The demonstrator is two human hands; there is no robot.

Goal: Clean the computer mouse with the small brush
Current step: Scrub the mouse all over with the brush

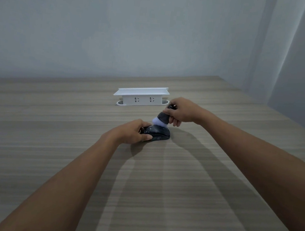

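A black computer mouse (159, 133) lies on the wooden table (70, 144), near the middle of the view. My left hand (131, 132) grips its left end, thumb on the near side, fingers over the far side. My right hand (183, 110) is closed around the dark handle of a small brush (163, 117). The brush tilts down to the left, and its white bristles rest on the top of the mouse.
A white socket box (142, 98) with a flat lid stands on the table just behind the hands, close to the grey wall. A pale curtain hangs at the far right.
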